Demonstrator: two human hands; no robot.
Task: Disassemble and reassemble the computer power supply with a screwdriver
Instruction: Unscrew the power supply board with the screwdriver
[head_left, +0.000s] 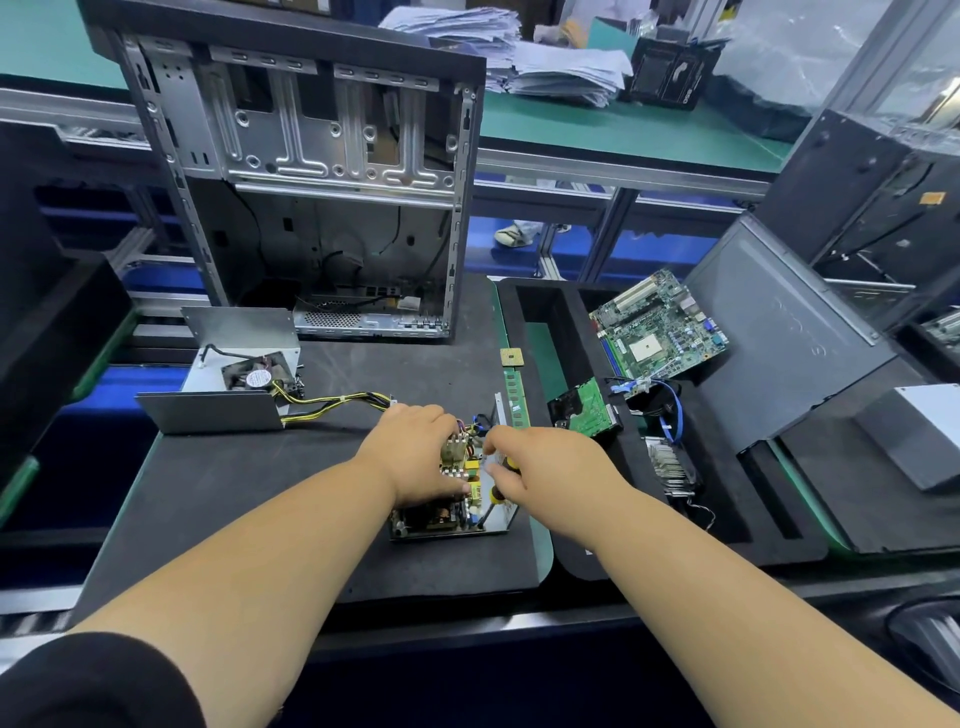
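Bare forearms, black sleeve (93, 686) at the left elbow

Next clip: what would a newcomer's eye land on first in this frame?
Both hands meet at the centre over the exposed power supply board on the black mat: the left hand rests on it, the right hand grips a screwdriver. Behind stands an open computer case; a green motherboard lies to the right.
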